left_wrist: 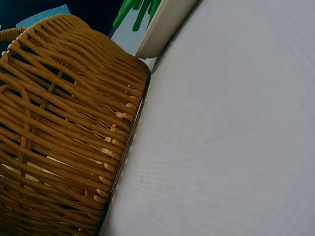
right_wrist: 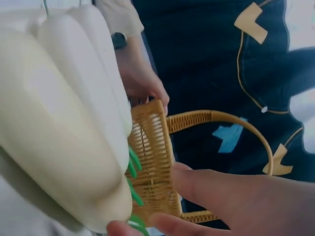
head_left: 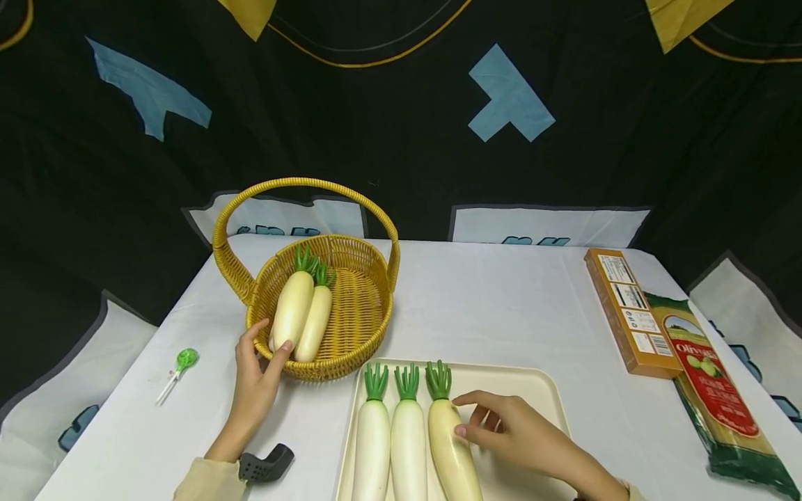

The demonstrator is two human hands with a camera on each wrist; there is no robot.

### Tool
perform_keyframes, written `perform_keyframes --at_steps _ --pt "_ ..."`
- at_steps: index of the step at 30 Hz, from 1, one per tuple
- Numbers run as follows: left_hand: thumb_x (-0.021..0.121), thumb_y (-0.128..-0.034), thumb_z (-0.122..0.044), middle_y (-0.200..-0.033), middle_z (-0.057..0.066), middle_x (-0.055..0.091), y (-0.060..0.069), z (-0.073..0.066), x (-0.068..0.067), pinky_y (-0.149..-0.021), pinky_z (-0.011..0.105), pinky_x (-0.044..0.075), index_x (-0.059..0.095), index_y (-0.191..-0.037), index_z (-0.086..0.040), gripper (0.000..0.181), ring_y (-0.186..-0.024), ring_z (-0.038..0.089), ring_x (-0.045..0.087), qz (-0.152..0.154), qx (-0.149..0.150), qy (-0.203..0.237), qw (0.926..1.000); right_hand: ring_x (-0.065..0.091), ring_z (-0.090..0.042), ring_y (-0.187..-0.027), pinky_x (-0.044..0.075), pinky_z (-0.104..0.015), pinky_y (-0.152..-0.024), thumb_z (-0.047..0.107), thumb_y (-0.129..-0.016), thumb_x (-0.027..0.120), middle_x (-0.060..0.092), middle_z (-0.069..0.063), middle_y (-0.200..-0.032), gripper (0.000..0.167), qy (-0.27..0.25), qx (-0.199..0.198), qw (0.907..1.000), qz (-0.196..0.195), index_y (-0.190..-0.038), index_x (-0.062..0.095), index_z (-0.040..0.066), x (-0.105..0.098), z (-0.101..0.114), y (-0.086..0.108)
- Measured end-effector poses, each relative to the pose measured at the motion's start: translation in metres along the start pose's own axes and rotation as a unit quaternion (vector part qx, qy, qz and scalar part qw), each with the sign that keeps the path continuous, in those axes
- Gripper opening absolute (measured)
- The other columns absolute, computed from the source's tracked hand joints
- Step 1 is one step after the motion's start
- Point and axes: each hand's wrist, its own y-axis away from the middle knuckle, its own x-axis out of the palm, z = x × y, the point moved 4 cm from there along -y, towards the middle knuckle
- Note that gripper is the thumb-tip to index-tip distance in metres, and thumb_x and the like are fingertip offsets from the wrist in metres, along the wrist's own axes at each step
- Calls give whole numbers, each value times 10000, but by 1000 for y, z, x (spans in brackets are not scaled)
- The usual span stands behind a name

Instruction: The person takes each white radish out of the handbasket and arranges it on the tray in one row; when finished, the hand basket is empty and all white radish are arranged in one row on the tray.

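Note:
My left hand [head_left: 255, 379] grips the near left rim of a yellow wicker basket [head_left: 360, 306], its thumb over the edge. Inside the basket two white radishes [head_left: 293, 309] with green tops lean at the left. Three more radishes lie side by side on a cream tray [head_left: 520, 390]. Beside the rightmost, yellower radish [head_left: 452, 445] is my right hand [head_left: 516, 431], thumb and fingers apart, the fingertips at its upper right side. The right wrist view shows this radish [right_wrist: 59, 128] close up, with the fingers near its top end.
On the white table, a green lollipop [head_left: 186, 359] lies left of the basket. At the right are an orange box [head_left: 633, 313] and a pasta packet [head_left: 720, 390]. A dark curtain [head_left: 401, 139] hangs behind the table. The basket's tall handle [head_left: 301, 182] arches above it.

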Motion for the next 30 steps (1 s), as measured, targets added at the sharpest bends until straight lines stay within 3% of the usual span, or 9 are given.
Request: perform_keyframes --at_steps 8,11,13,15,19,23,30 --pt "507 -916 -274 -1420 181 131 0 -2 -2 -1018 523 254 198 -1400 -113 595 -1306 316 191 -84 -15 -40 10000 554 -70 -643 437 -216 -565 363 -886 557 642 6 -777 344 -489 92 9988 -17 -1117 616 116 -4 -2 -30" --pt "504 -918 -271 -1417 180 132 -1 -2 -2 -1013 522 258 194 -1401 -113 595 -1301 315 197 -67 26 -47 10000 586 -129 -679 468 -253 -602 312 -902 543 651 -53 -840 347 -1287 160 9911 286 -1147 591 70 -7 2 -44" --pt "502 -919 -268 -1414 183 132 -1 -3 -2 -1018 527 256 194 -1401 -112 593 -1303 320 197 -52 58 -40 10000 594 -150 -710 484 -273 -630 285 -913 528 646 -74 -889 369 -2119 198 9754 577 -1183 554 34 -10 6 -55" --pt "503 -919 -266 -1412 188 131 -1 -3 -2 -1021 536 252 194 -1402 -113 593 -1304 328 197 -37 71 -32 10000 592 -142 -753 492 -284 -665 265 -923 512 640 -71 -938 386 -2994 225 9502 836 -1216 513 14 -13 13 -66" --pt "505 -918 -273 -1419 191 122 -2 -3 -2 -1025 549 242 190 -1403 -113 600 -1313 343 184 -23 59 -36 10000 600 -128 -835 499 -281 -747 235 -941 477 629 -47 -995 394 -4110 -58 9069 924 -1263 455 9 -18 28 -95" --pt "507 -917 -274 -1423 198 116 -1 -3 -2 -1025 559 237 188 -1404 -106 606 -1318 359 179 -15 52 -48 10000 609 -145 -931 487 -313 -851 199 -955 448 592 -133 -1122 405 -4583 -319 8840 869 -1307 401 3 -11 40 -129" --pt "506 -920 -274 -1427 189 119 1 -2 -2 -1017 550 251 185 -1410 -116 607 -1313 354 188 -2 50 -64 10000 549 -283 -1106 436 -376 -957 164 -957 434 411 -269 -1335 386 -5253 58 8482 683 -1317 395 32 22 53 -185"
